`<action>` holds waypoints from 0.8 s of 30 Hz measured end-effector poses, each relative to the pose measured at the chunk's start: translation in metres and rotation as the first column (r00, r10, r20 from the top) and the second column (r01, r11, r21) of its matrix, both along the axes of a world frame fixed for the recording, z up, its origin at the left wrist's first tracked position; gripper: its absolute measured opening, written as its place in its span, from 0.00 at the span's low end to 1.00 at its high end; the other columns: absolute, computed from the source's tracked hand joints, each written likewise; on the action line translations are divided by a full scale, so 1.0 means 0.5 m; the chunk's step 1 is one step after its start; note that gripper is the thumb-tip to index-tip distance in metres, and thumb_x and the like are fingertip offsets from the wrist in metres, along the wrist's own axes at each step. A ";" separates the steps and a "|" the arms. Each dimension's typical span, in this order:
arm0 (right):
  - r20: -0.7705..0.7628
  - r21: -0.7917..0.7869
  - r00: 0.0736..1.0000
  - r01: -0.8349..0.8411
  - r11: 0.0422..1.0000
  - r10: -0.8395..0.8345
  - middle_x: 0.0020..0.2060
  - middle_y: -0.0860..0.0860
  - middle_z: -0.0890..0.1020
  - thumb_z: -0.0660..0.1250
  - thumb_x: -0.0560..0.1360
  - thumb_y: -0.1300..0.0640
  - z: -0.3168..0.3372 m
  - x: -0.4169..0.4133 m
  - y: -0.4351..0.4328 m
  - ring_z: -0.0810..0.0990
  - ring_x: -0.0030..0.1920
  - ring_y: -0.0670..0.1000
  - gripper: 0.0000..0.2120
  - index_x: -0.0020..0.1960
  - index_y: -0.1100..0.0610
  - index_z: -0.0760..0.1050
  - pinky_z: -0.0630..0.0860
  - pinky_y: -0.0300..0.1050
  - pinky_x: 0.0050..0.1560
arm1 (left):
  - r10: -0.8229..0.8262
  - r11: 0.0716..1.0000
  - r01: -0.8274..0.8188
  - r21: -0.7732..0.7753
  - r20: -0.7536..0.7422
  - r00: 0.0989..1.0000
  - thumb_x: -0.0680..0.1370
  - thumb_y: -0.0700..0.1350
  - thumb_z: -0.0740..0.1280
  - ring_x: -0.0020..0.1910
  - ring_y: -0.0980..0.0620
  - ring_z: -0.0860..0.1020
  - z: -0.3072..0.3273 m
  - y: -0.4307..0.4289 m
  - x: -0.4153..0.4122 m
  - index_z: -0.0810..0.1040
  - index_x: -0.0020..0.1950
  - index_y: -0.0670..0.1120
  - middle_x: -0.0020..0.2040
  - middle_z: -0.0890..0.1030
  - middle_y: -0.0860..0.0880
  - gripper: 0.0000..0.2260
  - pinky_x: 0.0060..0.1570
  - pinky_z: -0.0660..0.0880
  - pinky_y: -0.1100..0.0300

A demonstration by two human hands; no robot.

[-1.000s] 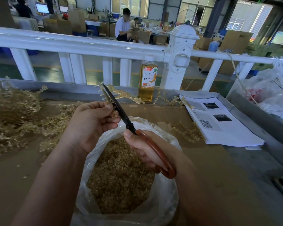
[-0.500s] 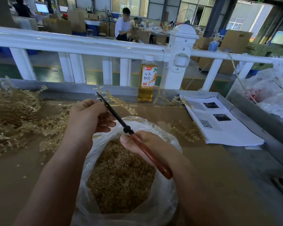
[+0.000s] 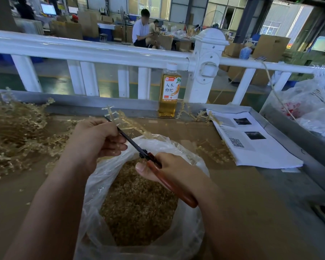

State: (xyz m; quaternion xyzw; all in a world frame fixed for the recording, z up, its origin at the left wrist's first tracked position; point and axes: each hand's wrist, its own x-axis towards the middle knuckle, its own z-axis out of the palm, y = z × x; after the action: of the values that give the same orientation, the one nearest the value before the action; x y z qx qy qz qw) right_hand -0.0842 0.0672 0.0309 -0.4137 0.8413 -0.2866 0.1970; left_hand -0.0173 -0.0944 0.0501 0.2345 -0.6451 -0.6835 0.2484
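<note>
- Head view: the left hand (image 3: 94, 139) has its fingers curled round the stem of a plastic branch (image 3: 129, 123), a thin, translucent amber piece with small nubs along its side twigs. The free end pokes out past the knuckles, above the far rim of the bag (image 3: 191, 229).
- The right hand (image 3: 174, 172) grips the scissors (image 3: 148, 156), with the fingers wrapped round the orange-brown handles and the thumb laid along the upper one. The dark blades run up and left, and their tips pass behind the left fingers. They read as one line and probably lie together, though the blur leaves that uncertain.
- The bag stands open just below both hands, on the brown table (image 3: 242, 194). It is part full of cut pieces (image 3: 139, 203).
- A pile of uncut branches (image 3: 13, 132) lies on the table to the left, near the left forearm. A bottle (image 3: 168, 92) stands by the white railing (image 3: 101, 49), and printed papers (image 3: 251, 143) lie to the right.
- Handling, as I judge it: the branch is very light and springy and likely snaps cleanly at its thin joints. It is best held by the main stem close to the cut, so that it cannot flex away from the blades.
- The snipped bits are tiny and could fly off, so cutting should stay over the bag's mouth.
</note>
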 end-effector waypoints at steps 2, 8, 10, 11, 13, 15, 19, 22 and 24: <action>-0.002 0.003 1.000 -0.002 1.000 0.002 0.29 0.43 0.70 0.55 0.70 0.29 0.001 0.001 -0.002 0.70 0.27 0.38 0.21 0.34 0.46 0.65 0.61 0.38 0.31 | 0.005 1.000 -0.004 0.031 -0.007 1.000 0.73 0.30 0.58 0.20 0.51 0.78 -0.001 0.002 -0.004 0.75 0.34 0.37 0.22 0.78 0.46 0.10 0.20 0.73 0.66; -0.013 0.019 1.000 0.000 1.000 0.000 0.30 0.45 0.71 0.54 0.73 0.32 0.011 -0.011 0.004 0.71 0.31 0.44 0.21 0.34 0.48 0.66 0.64 0.40 0.33 | 0.084 0.976 -0.050 0.214 -0.152 0.985 0.76 0.32 0.60 0.26 0.51 0.81 -0.001 -0.006 -0.015 0.74 0.37 0.38 0.26 0.81 0.47 0.08 0.28 0.79 0.63; -0.024 0.025 1.000 0.014 1.000 -0.014 0.31 0.45 0.72 0.54 0.73 0.32 0.012 -0.011 0.005 0.71 0.33 0.44 0.21 0.35 0.48 0.66 0.64 0.40 0.33 | 0.119 0.961 -0.064 0.268 -0.198 0.973 0.76 0.31 0.60 0.29 0.50 0.82 -0.002 -0.010 -0.014 0.72 0.37 0.39 0.27 0.81 0.47 0.09 0.34 0.81 0.58; -0.021 0.031 1.000 0.018 0.999 -0.017 0.32 0.46 0.72 0.54 0.73 0.32 0.012 -0.012 0.004 0.71 0.33 0.44 0.21 0.35 0.48 0.66 0.64 0.40 0.33 | 0.134 0.957 -0.070 0.281 -0.217 0.967 0.76 0.31 0.60 0.29 0.50 0.82 -0.003 -0.011 -0.014 0.70 0.37 0.41 0.27 0.81 0.47 0.09 0.36 0.81 0.56; 0.006 0.040 1.000 0.021 0.999 -0.021 0.34 0.46 0.73 0.54 0.72 0.31 0.013 -0.012 0.004 0.73 0.35 0.44 0.21 0.37 0.48 0.67 0.66 0.40 0.34 | 0.147 0.958 -0.076 0.278 -0.243 0.959 0.76 0.30 0.60 0.30 0.50 0.82 -0.004 -0.009 -0.014 0.69 0.37 0.43 0.27 0.81 0.47 0.11 0.37 0.81 0.55; 0.043 0.037 0.999 0.028 0.999 -0.030 0.35 0.46 0.75 0.55 0.72 0.31 0.016 -0.013 0.004 0.74 0.36 0.44 0.21 0.38 0.48 0.69 0.67 0.39 0.36 | 0.143 0.960 -0.071 0.269 -0.256 0.956 0.76 0.29 0.60 0.29 0.50 0.82 -0.003 -0.006 -0.015 0.69 0.36 0.43 0.28 0.81 0.47 0.12 0.36 0.81 0.55; 0.071 0.019 0.997 0.030 0.999 -0.031 0.34 0.45 0.74 0.56 0.72 0.32 0.017 -0.013 0.003 0.73 0.35 0.43 0.20 0.37 0.48 0.68 0.65 0.39 0.35 | 0.155 0.960 -0.082 0.266 -0.268 0.951 0.76 0.31 0.60 0.29 0.50 0.82 -0.001 -0.004 -0.016 0.71 0.37 0.42 0.27 0.81 0.47 0.10 0.36 0.81 0.57; 0.056 0.021 0.998 0.029 0.999 -0.030 0.33 0.46 0.74 0.54 0.69 0.29 0.018 -0.014 0.002 0.74 0.35 0.44 0.25 0.39 0.50 0.70 0.67 0.40 0.36 | 0.151 0.965 -0.085 0.249 -0.260 0.954 0.78 0.33 0.60 0.31 0.52 0.83 -0.004 -0.003 -0.015 0.69 0.37 0.44 0.28 0.82 0.48 0.10 0.37 0.80 0.59; 0.064 0.019 0.997 0.032 0.999 -0.033 0.32 0.45 0.73 0.52 0.66 0.27 0.021 -0.013 0.003 0.73 0.34 0.43 0.25 0.38 0.49 0.69 0.68 0.39 0.36 | 0.133 0.965 -0.065 0.255 -0.261 0.956 0.77 0.33 0.61 0.31 0.53 0.83 -0.005 -0.003 -0.015 0.68 0.37 0.44 0.28 0.82 0.48 0.11 0.38 0.80 0.59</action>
State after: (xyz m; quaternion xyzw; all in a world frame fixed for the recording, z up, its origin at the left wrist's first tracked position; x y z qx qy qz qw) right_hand -0.0908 0.0689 0.0415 -0.3886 0.8438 -0.2953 0.2231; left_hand -0.0250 -0.0960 0.0474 0.1978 -0.5029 -0.7700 0.3392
